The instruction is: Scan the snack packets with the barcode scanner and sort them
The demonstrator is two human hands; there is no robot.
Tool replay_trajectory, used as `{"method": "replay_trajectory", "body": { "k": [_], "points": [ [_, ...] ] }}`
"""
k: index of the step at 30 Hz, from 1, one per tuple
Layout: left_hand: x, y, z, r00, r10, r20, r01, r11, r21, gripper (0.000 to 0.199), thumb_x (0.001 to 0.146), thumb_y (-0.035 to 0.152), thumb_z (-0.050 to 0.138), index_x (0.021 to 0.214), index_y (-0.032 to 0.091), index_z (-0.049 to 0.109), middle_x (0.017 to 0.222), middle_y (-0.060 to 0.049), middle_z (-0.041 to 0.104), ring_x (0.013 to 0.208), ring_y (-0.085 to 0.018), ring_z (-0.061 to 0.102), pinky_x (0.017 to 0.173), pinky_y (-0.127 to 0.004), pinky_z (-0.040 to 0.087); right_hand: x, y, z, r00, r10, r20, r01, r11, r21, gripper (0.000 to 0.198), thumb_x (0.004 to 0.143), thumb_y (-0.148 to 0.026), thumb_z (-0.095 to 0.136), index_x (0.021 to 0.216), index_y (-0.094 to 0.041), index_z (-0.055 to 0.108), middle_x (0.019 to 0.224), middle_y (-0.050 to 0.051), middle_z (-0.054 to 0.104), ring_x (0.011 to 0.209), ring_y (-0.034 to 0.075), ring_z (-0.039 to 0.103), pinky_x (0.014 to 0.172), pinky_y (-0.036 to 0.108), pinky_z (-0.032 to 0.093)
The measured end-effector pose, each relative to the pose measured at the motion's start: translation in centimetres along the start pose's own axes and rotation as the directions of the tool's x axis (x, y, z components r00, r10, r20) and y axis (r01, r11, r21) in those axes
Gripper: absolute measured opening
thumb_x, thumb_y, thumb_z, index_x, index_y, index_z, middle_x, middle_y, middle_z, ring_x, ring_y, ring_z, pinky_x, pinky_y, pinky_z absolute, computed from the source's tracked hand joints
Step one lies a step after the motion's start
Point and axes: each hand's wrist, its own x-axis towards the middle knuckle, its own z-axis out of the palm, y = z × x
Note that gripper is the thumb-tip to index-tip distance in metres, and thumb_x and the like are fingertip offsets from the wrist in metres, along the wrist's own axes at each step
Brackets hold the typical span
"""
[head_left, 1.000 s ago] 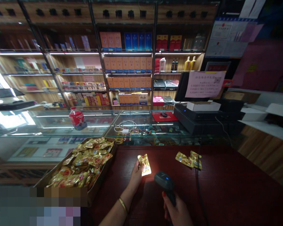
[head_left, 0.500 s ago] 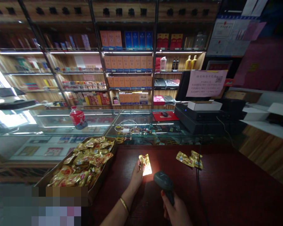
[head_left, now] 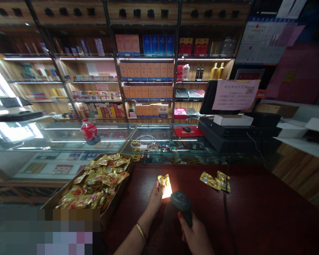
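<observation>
Over the dark counter, fingers [head_left: 157, 187] pinch a gold packet [head_left: 165, 186] — scanner [head_left: 181, 202] gripped.

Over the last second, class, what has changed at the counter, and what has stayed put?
The right hand has brought the scanner up closer to the gold packet that the left hand holds; its light still falls on it. The loose packets and the box of packets have not moved.

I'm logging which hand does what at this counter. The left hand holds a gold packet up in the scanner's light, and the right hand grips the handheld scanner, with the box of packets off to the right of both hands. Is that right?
Not quite: the box of packets sits to the left of both hands, as the head view shows. The rest holds: the left hand holds a gold packet in the scanner's light, and the right hand grips the handheld scanner.
</observation>
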Motion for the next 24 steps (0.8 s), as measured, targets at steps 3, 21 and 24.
{"method": "replay_trajectory", "body": {
  "k": [3, 21, 24],
  "points": [
    [0.2, -0.4, -0.2, 1.0, 0.016, 0.004, -0.016, 0.999, 0.035, 0.046, 0.079, 0.048, 0.07, 0.114, 0.019, 0.064, 0.11, -0.009, 0.071, 0.103, -0.026, 0.063, 0.092, -0.034, 0.047, 0.1, -0.1, 0.2, 1.0, 0.007, 0.013, -0.007, 1.0, -0.021, 0.054, 0.09, -0.069, 0.04, 0.093, -0.019, 0.061, 0.049, -0.004, 0.057, 0.049, 0.019, 0.064, 0.051, 0.026, 0.044],
    [0.6, -1.7, -0.7, 0.999, 0.03, 0.036, -0.031, 0.999, 0.037, 0.039, 0.082, 0.04, 0.069, 0.114, 0.02, 0.065, 0.104, -0.008, 0.072, 0.098, -0.024, 0.064, 0.089, -0.032, 0.048, 0.3, -0.7, 0.4, 1.0, 0.002, 0.023, -0.001, 1.0, -0.021, 0.051, 0.091, -0.066, 0.04, 0.095, -0.02, 0.06, 0.05, -0.004, 0.057, 0.049, 0.018, 0.064, 0.051, 0.025, 0.044],
    [0.6, -1.9, -0.7, 1.0, 0.0, 0.03, 0.0, 1.0, 0.016, 0.038, 0.082, 0.039, 0.069, 0.115, 0.019, 0.064, 0.107, -0.008, 0.073, 0.1, -0.025, 0.066, 0.088, -0.032, 0.049, 0.1, -0.4, 0.4, 1.0, 0.006, 0.019, -0.006, 1.0, -0.027, 0.052, 0.09, -0.068, 0.04, 0.092, -0.02, 0.06, 0.049, -0.004, 0.057, 0.048, 0.018, 0.064, 0.051, 0.025, 0.044]
  ]
}}
